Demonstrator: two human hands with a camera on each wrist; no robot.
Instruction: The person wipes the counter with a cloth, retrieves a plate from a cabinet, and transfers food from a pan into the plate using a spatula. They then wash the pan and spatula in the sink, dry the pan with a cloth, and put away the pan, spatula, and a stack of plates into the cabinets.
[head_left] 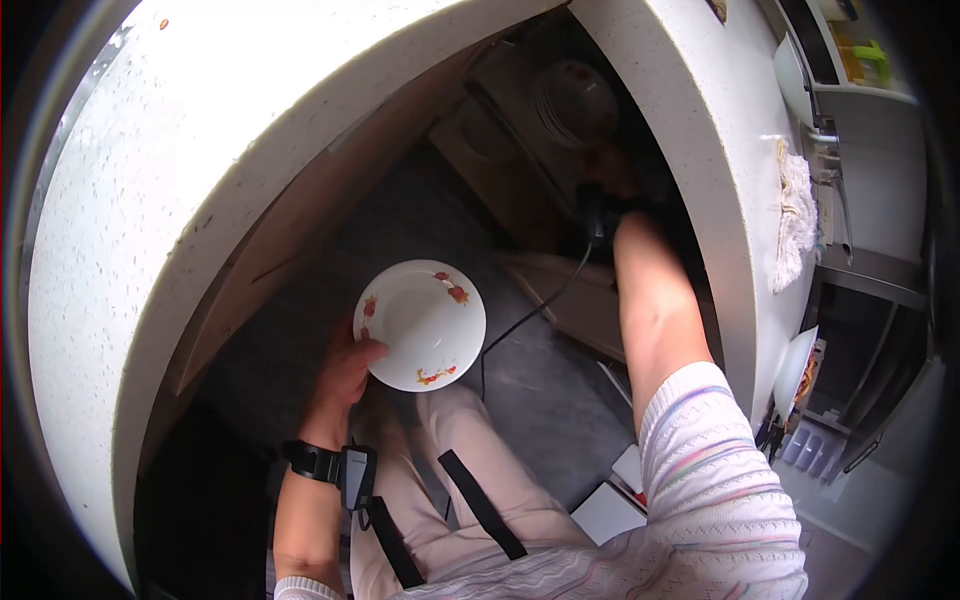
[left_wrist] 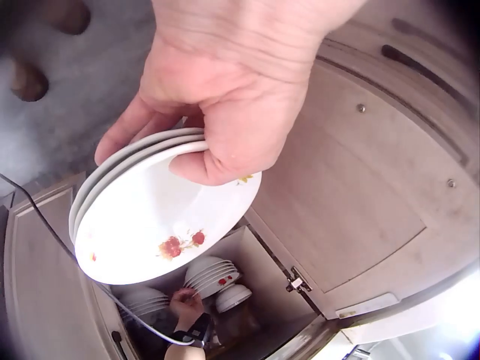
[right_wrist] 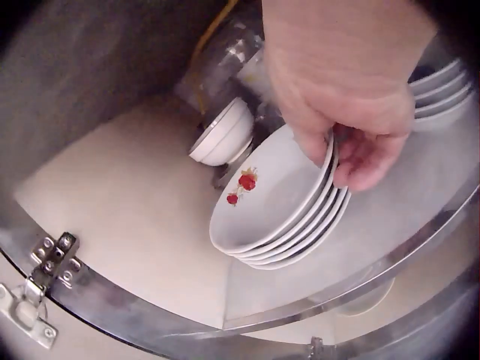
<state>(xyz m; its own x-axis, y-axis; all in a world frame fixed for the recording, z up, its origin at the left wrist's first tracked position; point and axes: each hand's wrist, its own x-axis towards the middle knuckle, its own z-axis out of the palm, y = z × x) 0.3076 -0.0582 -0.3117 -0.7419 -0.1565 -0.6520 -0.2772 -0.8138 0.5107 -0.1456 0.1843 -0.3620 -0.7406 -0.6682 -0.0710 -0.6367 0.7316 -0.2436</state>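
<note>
My left hand [head_left: 348,368] grips a small stack of white plates [head_left: 420,325] with red flower prints, thumb on the top plate's face and fingers beneath. In the left wrist view, the hand [left_wrist: 225,97] holds these plates [left_wrist: 165,210] by their edge, tilted. Inside the cupboard, my right hand [right_wrist: 352,105] pinches the rim of the top plate in another stack [right_wrist: 270,195] of flowered plates. That stack rests on the cupboard shelf [right_wrist: 390,202]. Dark shadow covers much of the right hand in the head view.
A white bowl [right_wrist: 225,135] is beside the plate stack, with more stacked plates [right_wrist: 442,97] on its other side. An open cupboard door [left_wrist: 360,187] stands near the left hand. A cable [head_left: 540,308] hangs between the arms. The pale countertop [head_left: 150,200] curves above.
</note>
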